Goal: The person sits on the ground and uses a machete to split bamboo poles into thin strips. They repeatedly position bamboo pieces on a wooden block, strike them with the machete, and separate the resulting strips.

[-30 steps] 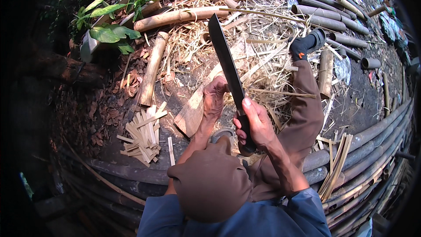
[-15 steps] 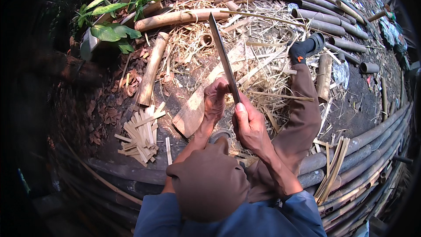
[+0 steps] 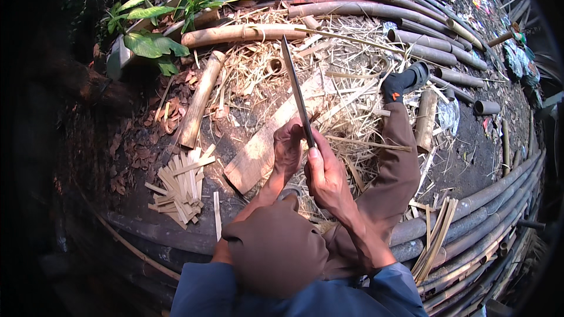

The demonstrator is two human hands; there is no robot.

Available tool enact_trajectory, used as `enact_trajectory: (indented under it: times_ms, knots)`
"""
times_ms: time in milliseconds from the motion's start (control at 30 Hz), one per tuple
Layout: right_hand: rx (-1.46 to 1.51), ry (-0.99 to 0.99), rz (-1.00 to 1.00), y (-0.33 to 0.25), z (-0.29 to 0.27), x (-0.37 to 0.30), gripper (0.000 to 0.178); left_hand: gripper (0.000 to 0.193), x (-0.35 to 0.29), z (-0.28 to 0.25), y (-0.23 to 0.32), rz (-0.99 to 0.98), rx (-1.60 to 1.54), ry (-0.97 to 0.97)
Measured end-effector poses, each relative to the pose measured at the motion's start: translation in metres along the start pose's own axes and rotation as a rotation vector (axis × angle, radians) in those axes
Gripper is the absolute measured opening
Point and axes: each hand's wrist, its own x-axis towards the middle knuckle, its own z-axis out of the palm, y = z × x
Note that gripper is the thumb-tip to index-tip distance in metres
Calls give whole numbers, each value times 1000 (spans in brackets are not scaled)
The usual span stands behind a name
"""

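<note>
A long dark blade, looking like a machete, stands edge-on in front of me, its tip pointing away over the shavings. My right hand is closed on its near end, thumb laid along the blade. On the blade's left side, close against it, my left hand has its fingers curled; whatever they hold is hidden. Beneath and beyond the hands lies a flat wooden plank on the ground. A pile of short split bamboo strips rests left of the plank.
Pale shavings cover the ground ahead. Bamboo poles run across the back, and more poles lie at right. A short log lies left. Longer strips lean near my right elbow. My outstretched leg borders the work area.
The view has shifted slightly, so the surroundings sit a little lower. Both hands keep nearly the same hold, and the blade remains between them at a similar angle.
</note>
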Motion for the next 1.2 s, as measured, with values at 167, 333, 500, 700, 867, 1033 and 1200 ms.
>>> enact_trajectory:
  times_ms: [167, 333, 500, 700, 867, 1033, 1200]
  knots:
    - [-61, 27, 67, 15, 11, 3, 56, 47, -6, -2, -1, 0, 165, 142]
    - [2, -12, 35, 29, 23, 1, 36, 71, -27, -47, 32, -19, 377, 166]
    - [-22, 30, -91, 58, 55, -6, 22, 43, -23, -19, 75, 69, 1096, 111]
    - [-56, -23, 154, 112, 75, -7, 25, 33, -18, -22, 82, -9, 1115, 280]
    - [31, -47, 34, 82, 65, -14, 27, 41, -26, -25, 81, -58, 1181, 337]
    - [-42, 7, 147, 135, 58, -6, 25, 41, -13, -13, 80, -30, 1167, 346]
    - [-43, -199, 88, 119, 61, -16, 29, 40, -21, -23, 86, -58, 1177, 434]
